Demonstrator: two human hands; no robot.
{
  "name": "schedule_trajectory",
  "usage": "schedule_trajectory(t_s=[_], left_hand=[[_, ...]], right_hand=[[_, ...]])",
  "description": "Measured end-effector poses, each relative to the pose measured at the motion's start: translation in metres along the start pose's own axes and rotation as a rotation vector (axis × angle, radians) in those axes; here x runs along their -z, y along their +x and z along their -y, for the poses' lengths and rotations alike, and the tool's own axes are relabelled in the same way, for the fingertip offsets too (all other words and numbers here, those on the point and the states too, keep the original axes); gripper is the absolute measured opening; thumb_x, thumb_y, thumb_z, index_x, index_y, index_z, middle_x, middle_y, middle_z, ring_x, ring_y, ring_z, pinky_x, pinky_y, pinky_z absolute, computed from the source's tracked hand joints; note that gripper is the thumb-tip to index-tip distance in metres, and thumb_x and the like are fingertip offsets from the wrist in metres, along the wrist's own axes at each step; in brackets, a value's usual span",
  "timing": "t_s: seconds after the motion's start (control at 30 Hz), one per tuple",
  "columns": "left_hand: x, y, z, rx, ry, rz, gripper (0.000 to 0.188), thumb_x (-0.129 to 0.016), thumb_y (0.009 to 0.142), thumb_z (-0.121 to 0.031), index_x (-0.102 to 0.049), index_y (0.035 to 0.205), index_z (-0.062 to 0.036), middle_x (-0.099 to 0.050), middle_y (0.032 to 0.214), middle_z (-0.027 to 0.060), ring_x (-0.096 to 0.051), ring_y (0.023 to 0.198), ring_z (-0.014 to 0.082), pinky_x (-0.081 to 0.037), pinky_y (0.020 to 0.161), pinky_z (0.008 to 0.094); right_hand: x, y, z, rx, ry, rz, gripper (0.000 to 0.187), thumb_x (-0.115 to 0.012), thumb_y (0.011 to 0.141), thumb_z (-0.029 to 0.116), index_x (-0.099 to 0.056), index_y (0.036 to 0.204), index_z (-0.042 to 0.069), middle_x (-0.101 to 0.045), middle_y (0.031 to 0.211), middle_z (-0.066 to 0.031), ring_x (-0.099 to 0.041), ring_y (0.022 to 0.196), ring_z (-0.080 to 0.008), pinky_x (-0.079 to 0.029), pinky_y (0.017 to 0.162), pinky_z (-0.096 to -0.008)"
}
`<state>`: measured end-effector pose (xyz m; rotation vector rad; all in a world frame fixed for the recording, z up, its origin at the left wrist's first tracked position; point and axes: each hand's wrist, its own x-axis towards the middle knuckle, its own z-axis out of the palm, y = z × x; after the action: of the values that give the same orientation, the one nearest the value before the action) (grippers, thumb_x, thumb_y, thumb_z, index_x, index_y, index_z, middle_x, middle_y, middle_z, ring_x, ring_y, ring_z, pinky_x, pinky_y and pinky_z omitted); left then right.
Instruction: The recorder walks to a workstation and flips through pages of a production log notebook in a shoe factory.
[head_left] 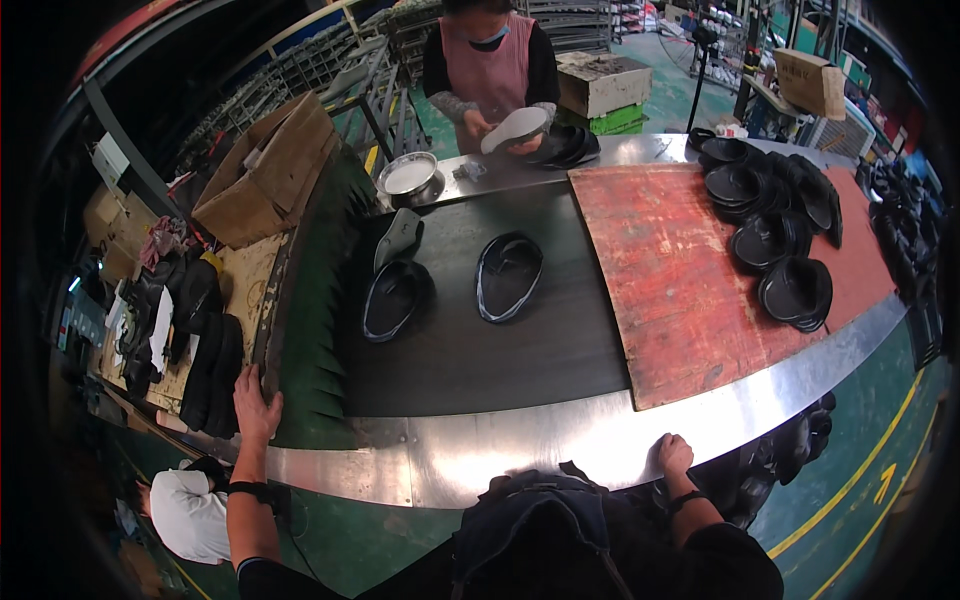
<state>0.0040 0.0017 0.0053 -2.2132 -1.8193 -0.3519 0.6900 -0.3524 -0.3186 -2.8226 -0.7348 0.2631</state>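
The person's 2 hands are well apart; the left hand (pixel 256 402) is at the far left, its thumb spread away from the fingers, just beside the long black shoe pieces (pixel 214 375) that lie on a wooden table (pixel 262 272); whether the fingertips touch them, I cannot tell; the right hand (pixel 675 455) is loosely curled at the near edge of the metal worktop (pixel 500 435), and I cannot tell whether anything is inside it.

Between the hands and beyond them runs a dark belt (pixel 540 365); on it lie 2 black shoe uppers, the left upper (pixel 393 300) close to a grey sole (pixel 398 238) at its far end, the right upper (pixel 509 275) apart from both; each shows a pale line around its rim.

To the right, a worn red board (pixel 655 300) adjoins the belt; along the board's right part stand stacked black uppers (pixel 792 292); across the worktop a co-worker (pixel 490 75) in a pink apron holds a pale sole (pixel 517 128) with both hands; a round metal bowl (pixel 409 175) with white contents stands nearby, and an open cardboard box (pixel 268 170) sits at the upper left.
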Motion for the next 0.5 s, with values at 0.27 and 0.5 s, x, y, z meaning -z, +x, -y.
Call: schedule_trajectory(t_s=[0.27,0.5], left_hand=[[-0.0007,-0.0004,0.0006,-0.008,-0.001,-0.011,0.073,-0.072,0.072,-0.019,-0.044,0.137,-0.0006,-0.046,0.138,0.0195,-0.042,0.13,0.0377,-0.035,0.107,0.0454],[0.0015,0.0003,-0.0021,-0.005,0.005,-0.001,0.073,-0.072,0.073,-0.018,-0.043,0.138,-0.001,-0.046,0.139,0.0196,-0.042,0.13,0.0375,-0.035,0.107,0.0452]], right_hand=[[-0.0021,0.0003,-0.0011,0.017,0.002,-0.02,0.042,-0.047,0.093,0.033,-0.07,0.076,0.003,-0.068,0.077,-0.025,-0.066,0.071,-0.0442,-0.053,0.071,-0.0526],[-0.0015,0.0003,-0.0017,0.031,0.009,-0.018,0.042,-0.046,0.094,0.033,-0.07,0.076,0.003,-0.068,0.077,-0.0251,-0.066,0.072,-0.0446,-0.053,0.071,-0.0525]])
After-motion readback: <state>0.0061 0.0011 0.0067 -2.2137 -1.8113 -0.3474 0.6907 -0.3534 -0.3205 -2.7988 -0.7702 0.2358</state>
